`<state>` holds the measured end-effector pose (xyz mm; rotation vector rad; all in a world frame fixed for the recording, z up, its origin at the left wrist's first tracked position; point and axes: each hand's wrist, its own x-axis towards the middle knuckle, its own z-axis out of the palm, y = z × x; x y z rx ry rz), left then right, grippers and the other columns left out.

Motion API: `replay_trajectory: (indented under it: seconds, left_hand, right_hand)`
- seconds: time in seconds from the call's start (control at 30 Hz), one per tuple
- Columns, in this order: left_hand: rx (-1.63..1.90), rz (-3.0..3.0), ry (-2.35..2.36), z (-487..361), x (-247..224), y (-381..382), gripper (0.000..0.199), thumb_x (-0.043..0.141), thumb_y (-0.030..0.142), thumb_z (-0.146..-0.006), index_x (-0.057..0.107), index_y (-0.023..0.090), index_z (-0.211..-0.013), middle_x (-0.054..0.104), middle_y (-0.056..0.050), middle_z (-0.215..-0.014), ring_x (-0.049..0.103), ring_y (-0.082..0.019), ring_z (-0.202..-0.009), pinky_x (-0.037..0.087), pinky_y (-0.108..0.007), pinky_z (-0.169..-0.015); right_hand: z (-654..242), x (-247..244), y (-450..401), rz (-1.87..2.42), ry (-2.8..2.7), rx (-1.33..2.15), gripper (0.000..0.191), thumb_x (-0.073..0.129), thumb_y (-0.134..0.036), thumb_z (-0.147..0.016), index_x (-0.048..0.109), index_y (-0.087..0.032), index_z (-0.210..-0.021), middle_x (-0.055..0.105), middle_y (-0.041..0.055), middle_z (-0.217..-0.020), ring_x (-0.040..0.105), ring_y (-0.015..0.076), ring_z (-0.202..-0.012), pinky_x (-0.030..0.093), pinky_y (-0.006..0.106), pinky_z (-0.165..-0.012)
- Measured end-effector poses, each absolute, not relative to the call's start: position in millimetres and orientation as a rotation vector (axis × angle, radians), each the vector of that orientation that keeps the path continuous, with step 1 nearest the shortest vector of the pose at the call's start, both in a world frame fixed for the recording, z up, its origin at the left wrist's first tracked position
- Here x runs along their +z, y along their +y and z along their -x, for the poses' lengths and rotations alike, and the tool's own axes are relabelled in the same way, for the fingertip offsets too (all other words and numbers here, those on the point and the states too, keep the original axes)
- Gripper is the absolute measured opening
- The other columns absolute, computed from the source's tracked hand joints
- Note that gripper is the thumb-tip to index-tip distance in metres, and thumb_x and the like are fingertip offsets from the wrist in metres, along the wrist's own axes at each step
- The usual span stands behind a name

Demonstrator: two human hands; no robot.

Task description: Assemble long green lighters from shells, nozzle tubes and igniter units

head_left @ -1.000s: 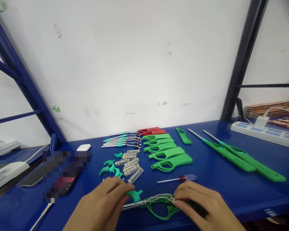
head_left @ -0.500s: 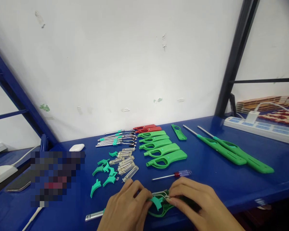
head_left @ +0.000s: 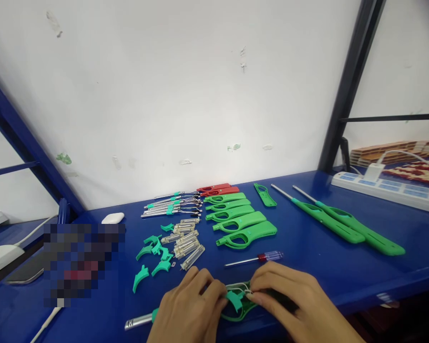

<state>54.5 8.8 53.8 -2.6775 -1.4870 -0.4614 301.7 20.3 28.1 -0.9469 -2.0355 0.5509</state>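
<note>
At the front of the table, a green lighter handle shell (head_left: pixel 232 317) lies opened up between my hands. My left hand (head_left: pixel 191 305) is closed over its left end, fingertips against a teal trigger (head_left: pixel 235 300). From under that hand a metal lighter tube (head_left: pixel 138 321) sticks out to the left. My right hand (head_left: pixel 289 297) pinches thin white wires (head_left: pixel 243 287) inside the shell, just right of the trigger. The right fingers hide the shell's far end. A screwdriver (head_left: pixel 253 258) with a clear red and purple handle lies just beyond my hands.
Several teal triggers (head_left: pixel 141 278) and clear fuel cartridges (head_left: pixel 193 257) lie left of centre. Behind are metal tubes with wires (head_left: pixel 160 209), green handle shells (head_left: pixel 250 233) and red shells (head_left: pixel 219 191). Two whole green lighters (head_left: pixel 329 221) and a white power strip (head_left: pixel 386 190) are at right.
The trigger between my hands has shifted and tilted slightly to the right. Both hands keep almost the same place and grip; the whole view has moved a little.
</note>
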Motion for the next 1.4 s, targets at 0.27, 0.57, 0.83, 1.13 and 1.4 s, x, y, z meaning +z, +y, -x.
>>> replay_trajectory:
  seconds: [0.27,0.57,0.83,1.13,1.4]
  left_hand:
    - [-0.458,2.678,-1.508,-54.2,55.2,8.1,0.021,0.062,0.009,-0.101,0.069,0.029,-0.100,0.073,0.004,-0.097,0.072,-0.019,-0.090,0.057,-0.027,-0.074]
    - [-0.418,2.688,-1.475,-53.1,57.1,7.3,0.022,0.059,0.010,-0.103,0.068,0.029,-0.100,0.073,0.004,-0.097,0.072,-0.018,-0.089,0.054,-0.024,-0.070]
    - [-0.414,2.702,-1.417,-48.8,55.4,8.6,0.023,0.056,0.010,-0.103,0.069,0.030,-0.102,0.071,0.003,-0.097,0.072,-0.018,-0.088,0.055,-0.024,-0.068]
    - [-0.445,2.673,-1.400,-53.4,51.5,9.8,0.024,0.052,0.012,-0.105,0.068,0.030,-0.104,0.072,0.002,-0.097,0.072,-0.021,-0.086,0.058,-0.029,-0.067]
    - [-0.560,2.652,-1.377,-52.4,57.4,6.6,0.036,0.049,0.003,-0.098,0.072,0.030,-0.106,0.073,-0.001,-0.099,0.071,-0.018,-0.089,0.057,-0.020,-0.069]
  right_hand:
    - [-302.9,27.5,20.2,0.952,-2.060,0.560,0.010,0.069,-0.029,-0.107,0.072,-0.029,-0.097,0.076,-0.0062,-0.100,0.074,0.0111,-0.090,0.054,0.016,-0.088]
    - [-302.0,26.9,20.6,0.948,-2.052,0.541,0.009,0.069,-0.028,-0.106,0.074,-0.029,-0.098,0.077,-0.0050,-0.101,0.076,0.0125,-0.091,0.055,0.016,-0.088]
    - [-302.8,27.2,19.9,0.939,-2.057,0.539,0.010,0.068,-0.027,-0.107,0.073,-0.029,-0.099,0.077,-0.0043,-0.102,0.076,0.0133,-0.091,0.056,0.016,-0.088]
    - [-303.5,28.3,19.8,0.911,-2.075,0.530,0.011,0.067,-0.023,-0.107,0.073,-0.030,-0.103,0.077,-0.0057,-0.105,0.075,0.0116,-0.094,0.055,0.015,-0.090]
    - [-304.1,28.3,19.2,0.924,-2.076,0.543,0.010,0.066,-0.025,-0.108,0.073,-0.029,-0.103,0.077,-0.0051,-0.104,0.075,0.0122,-0.093,0.055,0.016,-0.089]
